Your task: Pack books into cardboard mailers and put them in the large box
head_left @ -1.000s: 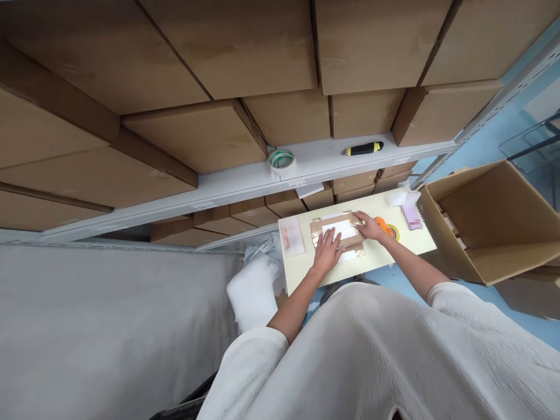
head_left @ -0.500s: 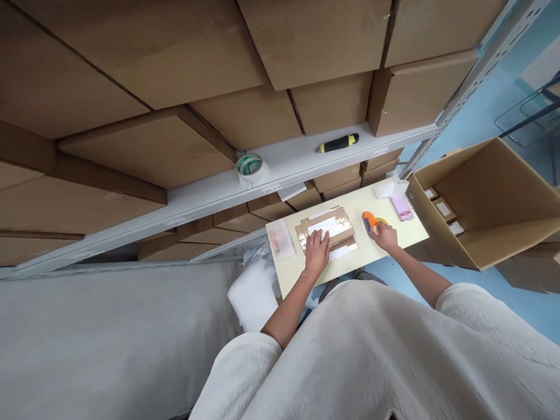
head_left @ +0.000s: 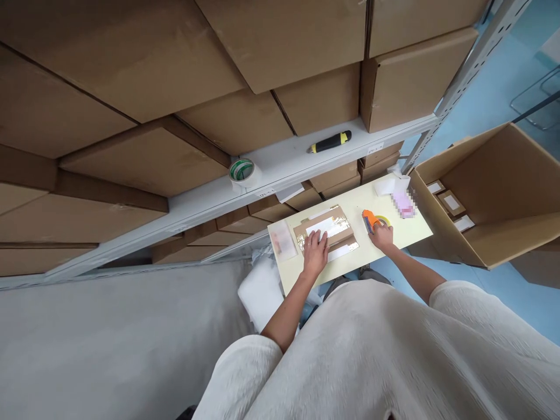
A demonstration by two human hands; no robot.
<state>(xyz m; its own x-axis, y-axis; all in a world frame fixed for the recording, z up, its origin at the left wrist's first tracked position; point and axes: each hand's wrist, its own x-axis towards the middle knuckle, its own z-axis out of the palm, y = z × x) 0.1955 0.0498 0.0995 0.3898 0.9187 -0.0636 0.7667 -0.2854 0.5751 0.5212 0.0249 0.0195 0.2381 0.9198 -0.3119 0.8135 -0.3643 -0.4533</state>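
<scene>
On the pale yellow table [head_left: 376,256], my left hand [head_left: 315,252] lies with fingers spread on a small cardboard box [head_left: 339,228]. A white label shows on the box's top, and shiny clear tape covers its ends. White paper [head_left: 343,251] sticks out from beneath the near side. To the right, my right hand [head_left: 382,236] is closed round an orange tape dispenser [head_left: 370,220] with a yellowish roll, resting at or just above the tabletop; the exact contact cannot be made out.
Large cardboard boxes [head_left: 210,122] fill the shelf [head_left: 284,154] ahead, its edge bearing a tape roll [head_left: 243,174] and a utility knife [head_left: 330,142]. An open carton [head_left: 516,192] with several small boxes stands right. A white bundle [head_left: 261,293] sits by the table's left end.
The camera view has shifted slightly. My left hand stays on the box, and my right hand keeps its grip on the tape dispenser with hardly any movement.
</scene>
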